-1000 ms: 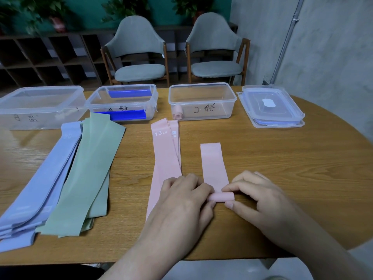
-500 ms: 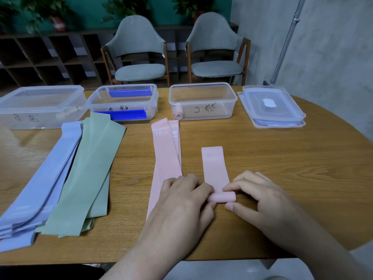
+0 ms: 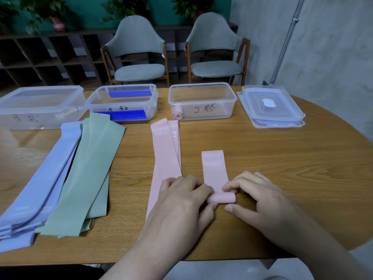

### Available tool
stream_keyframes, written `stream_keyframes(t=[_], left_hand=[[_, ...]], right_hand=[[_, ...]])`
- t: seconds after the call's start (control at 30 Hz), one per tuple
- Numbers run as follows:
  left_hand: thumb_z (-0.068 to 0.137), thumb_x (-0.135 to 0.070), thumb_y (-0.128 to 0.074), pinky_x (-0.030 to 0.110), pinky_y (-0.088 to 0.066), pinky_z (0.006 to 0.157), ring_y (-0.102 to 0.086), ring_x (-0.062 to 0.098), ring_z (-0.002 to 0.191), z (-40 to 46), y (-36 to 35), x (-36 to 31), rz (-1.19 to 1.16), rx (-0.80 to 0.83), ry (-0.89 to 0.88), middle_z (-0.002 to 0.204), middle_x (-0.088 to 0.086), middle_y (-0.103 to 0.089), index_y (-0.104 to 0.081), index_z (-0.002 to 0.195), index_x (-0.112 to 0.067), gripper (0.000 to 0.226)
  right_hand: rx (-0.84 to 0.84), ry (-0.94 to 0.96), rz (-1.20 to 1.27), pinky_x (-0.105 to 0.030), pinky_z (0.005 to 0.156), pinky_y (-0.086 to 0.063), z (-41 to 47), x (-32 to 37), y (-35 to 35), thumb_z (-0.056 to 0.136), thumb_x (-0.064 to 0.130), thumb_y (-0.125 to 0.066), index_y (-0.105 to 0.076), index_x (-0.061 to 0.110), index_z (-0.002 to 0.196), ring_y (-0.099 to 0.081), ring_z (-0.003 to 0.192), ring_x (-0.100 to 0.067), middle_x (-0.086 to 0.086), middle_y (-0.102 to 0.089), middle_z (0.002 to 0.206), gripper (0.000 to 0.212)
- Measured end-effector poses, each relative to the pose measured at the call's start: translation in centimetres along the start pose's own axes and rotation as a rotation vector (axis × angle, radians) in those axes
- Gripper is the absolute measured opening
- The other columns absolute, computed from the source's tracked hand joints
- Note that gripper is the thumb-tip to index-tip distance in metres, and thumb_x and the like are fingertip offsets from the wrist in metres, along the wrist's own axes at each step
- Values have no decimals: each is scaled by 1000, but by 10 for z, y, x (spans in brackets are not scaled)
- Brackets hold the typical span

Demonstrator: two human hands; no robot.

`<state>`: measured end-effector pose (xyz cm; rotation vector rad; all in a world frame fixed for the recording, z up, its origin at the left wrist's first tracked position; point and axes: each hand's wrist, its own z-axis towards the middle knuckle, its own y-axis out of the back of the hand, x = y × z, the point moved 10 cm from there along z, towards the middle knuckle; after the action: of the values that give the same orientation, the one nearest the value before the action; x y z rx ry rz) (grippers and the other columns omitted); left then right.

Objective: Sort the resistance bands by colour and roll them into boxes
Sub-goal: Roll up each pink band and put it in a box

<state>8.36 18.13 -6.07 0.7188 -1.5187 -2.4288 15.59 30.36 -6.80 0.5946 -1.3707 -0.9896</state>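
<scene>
Both my left hand [image 3: 182,201] and right hand [image 3: 256,196] pinch the pink band [image 3: 215,170], half rolled on the round wooden table [image 3: 282,162]. Clear boxes [image 3: 202,101] line its far edge; beyond stand two grey chairs [image 3: 139,57], dark shelves [image 3: 50,57] and a teal wall [image 3: 90,9].

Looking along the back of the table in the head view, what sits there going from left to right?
Empty clear box → box with blue bands → box holding a pink roll → stack of lids.

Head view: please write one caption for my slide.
Both hands roll a pink band on the table.
</scene>
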Motion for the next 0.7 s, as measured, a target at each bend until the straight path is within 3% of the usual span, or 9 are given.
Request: stream_keyframes(t=[0.1,0.3,0.4,0.6,0.7], left_hand=[[97,-47,-49,28,-33,95,-51,5,97,0,1,-1,-2,-11,-1,101,-19,-56,-64,104,-39,18],[93,-47,-50,28,-32,96,-51,5,98,1,1,0,-23,4,8,101,-19,-57,-61,105,-39,18],[96,-46,-48,29,-34,96,-51,6,98,1,1,0,-8,10,7,102,-19,-56,-63,104,-38,18],[93,-48,-50,28,-32,96,-50,4,98,0,3,-1,-29,9,11,102,-19,-57,-62,106,-38,21],[92,-48,-49,28,-32,96,-52,5,99,1,3,-2,-33,15,9,101,-19,-58,-61,106,-38,21]], right_hand=[[-2,-2,14,-21,91,-36,0,1,1,89,43,-62,-61,41,102,-46,110,-3,25,-53,106,14],[5,-10,32,-15,93,-33,-1,0,1,92,46,-55,-66,41,109,-44,113,-1,26,-52,107,21],[5,-14,9,-12,93,-31,-1,0,1,90,44,-62,-62,43,113,-43,113,0,27,-52,108,23],[8,-7,5,-22,92,-36,0,1,1,88,47,-56,-61,42,105,-46,112,-5,24,-54,107,18],[6,-8,18,-19,93,-34,-1,0,1,88,51,-53,-64,42,108,-45,114,-4,27,-53,108,24]])
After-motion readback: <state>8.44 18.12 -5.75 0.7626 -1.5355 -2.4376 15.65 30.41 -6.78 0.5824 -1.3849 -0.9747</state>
